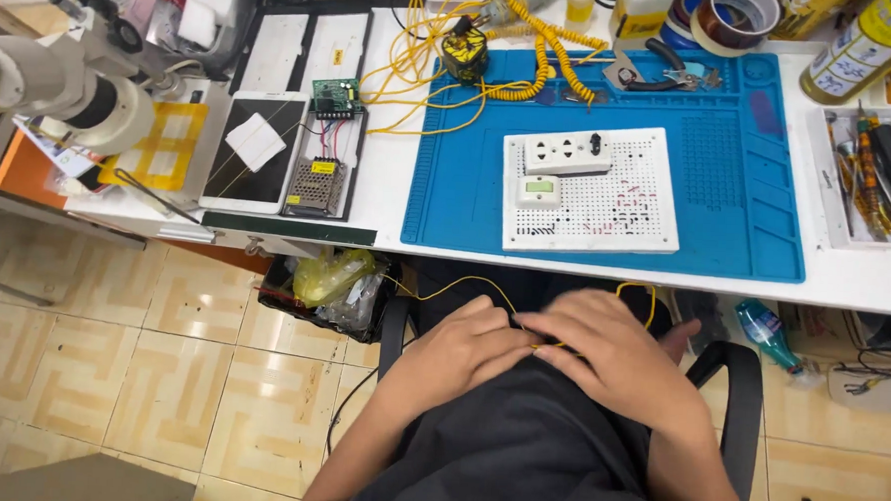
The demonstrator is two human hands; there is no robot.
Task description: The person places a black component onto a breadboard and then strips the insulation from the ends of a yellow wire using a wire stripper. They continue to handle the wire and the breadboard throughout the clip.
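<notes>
Both of my hands rest in my lap, below the white table edge. My left hand [464, 343] and my right hand [606, 354] meet at the fingertips and pinch a thin yellow wire [456, 279] that loops up under the table. On the blue work mat [739, 183] above lies a white perforated board [618, 203] with a white socket block [568, 153] and a small switch module [539, 190]. A tangle of yellow wires and a coiled yellow cable [539, 69] lies at the mat's far left corner.
A microscope [67, 89] stands at the far left, beside a tablet [257, 152] and a green circuit board [336, 96]. Pliers [663, 75], tape rolls [736, 18], bottles and a tool tray [874, 179] line the back and right. A bin [329, 291] stands below; chair arms flank me.
</notes>
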